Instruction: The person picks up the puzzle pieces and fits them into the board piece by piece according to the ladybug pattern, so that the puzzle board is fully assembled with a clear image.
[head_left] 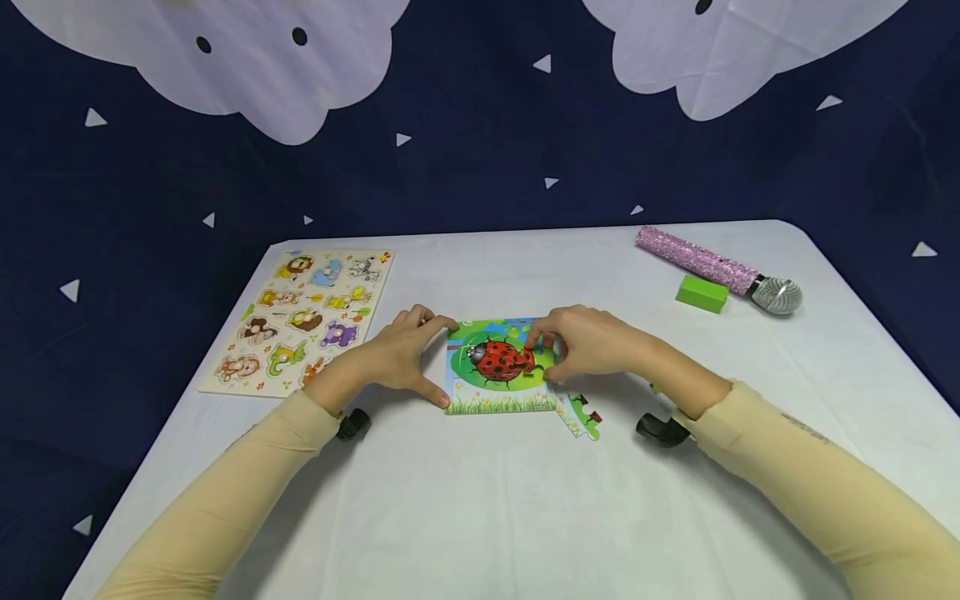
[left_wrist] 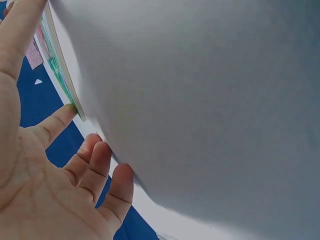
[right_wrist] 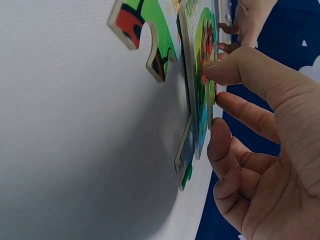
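A ladybug jigsaw puzzle [head_left: 487,396] lies flat on the table in the head view. My left hand [head_left: 401,350] touches its left side, with the thumb at the near corner and the index finger at the far corner; these fingers are stretched out. Over the puzzle's right part, my right hand [head_left: 592,340] pinches a puzzle piece [right_wrist: 210,107], which sits slightly raised and tilted on the picture. Beside the near right corner lies a loose green and red piece [head_left: 579,417]. Another loose blue and green piece [right_wrist: 185,150] rests by the board's edge in the right wrist view.
A wooden animal puzzle board [head_left: 300,325] lies at the left of the white table [head_left: 480,500]. At the back right are a green block [head_left: 702,294] and a pink glittery microphone [head_left: 705,262]. A dark blue cloth with clouds hangs behind the table.
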